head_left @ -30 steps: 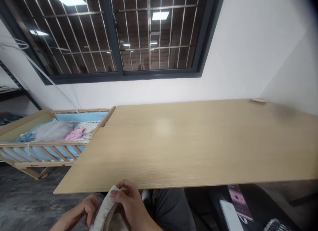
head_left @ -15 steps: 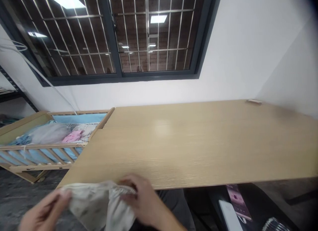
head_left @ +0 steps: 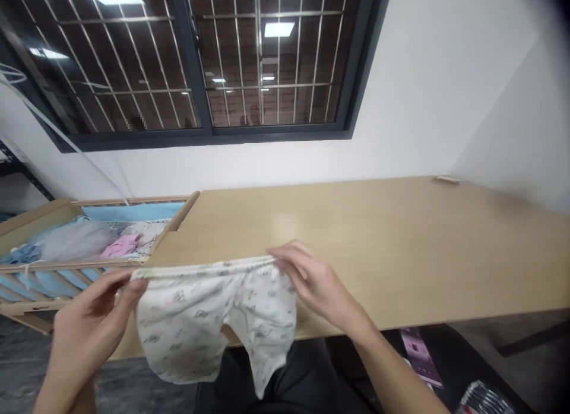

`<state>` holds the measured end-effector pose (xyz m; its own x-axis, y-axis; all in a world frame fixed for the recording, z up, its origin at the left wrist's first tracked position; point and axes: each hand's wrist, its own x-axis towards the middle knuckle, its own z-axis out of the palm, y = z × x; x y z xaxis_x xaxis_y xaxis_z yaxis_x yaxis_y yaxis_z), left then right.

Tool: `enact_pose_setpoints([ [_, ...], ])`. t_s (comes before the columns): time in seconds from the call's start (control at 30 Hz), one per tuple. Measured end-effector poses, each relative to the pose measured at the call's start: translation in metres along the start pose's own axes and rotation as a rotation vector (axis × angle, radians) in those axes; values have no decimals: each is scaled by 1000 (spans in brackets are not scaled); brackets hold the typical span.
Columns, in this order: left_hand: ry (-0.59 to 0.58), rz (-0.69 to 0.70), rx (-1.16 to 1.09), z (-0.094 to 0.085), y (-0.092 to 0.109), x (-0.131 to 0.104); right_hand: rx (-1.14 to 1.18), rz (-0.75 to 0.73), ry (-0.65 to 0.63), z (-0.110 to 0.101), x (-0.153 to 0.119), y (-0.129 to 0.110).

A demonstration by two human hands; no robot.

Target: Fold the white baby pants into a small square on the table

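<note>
A small pair of white shorts with a faint printed pattern hangs between my hands, over the table's near edge. My left hand pinches the left end of the waistband between thumb and fingers. At the other end of the waistband, my right hand has its fingers closed on the cloth. The waistband is stretched almost level, and the two legs hang down with a gap between them. My lap shows below the cloth.
A wooden table stretches right, with a small flat object at its back. On the left stands a wooden crib holding a pink cloth and other fabrics. A purple-screened phone-like item lies low at the right.
Both hands have risen with the shorts and moved apart, my right hand going further right. The cloth, bunched and blurred before, now hangs spread out.
</note>
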<state>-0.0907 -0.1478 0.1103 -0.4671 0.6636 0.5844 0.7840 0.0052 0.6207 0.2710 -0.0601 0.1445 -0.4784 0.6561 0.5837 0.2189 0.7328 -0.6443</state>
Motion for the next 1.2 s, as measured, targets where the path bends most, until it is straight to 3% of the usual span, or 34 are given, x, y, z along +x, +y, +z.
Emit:
enact_pose_setpoints([
  [0.1,51,110,-177,39,18,34,-133,36,164,-6,28,31],
  [0.2,-51,168,-138,88,16,65,-196,81,226,-5,56,76],
  [0.4,-399,172,119,195,-20,88,-330,182,134,22,82,186],
  [0.6,-490,132,321,268,-42,86,-580,418,-52,56,86,262],
  [0.77,-521,99,442,307,-45,92,-641,489,-59,68,96,294],
  [0.93,-535,75,507,329,-41,106,-671,527,-83,65,112,317],
  [1.07,-557,51,525,331,-32,112,-674,565,-114,60,122,328],
  [1.2,-565,43,514,319,-11,113,-648,600,-147,58,129,335],
])
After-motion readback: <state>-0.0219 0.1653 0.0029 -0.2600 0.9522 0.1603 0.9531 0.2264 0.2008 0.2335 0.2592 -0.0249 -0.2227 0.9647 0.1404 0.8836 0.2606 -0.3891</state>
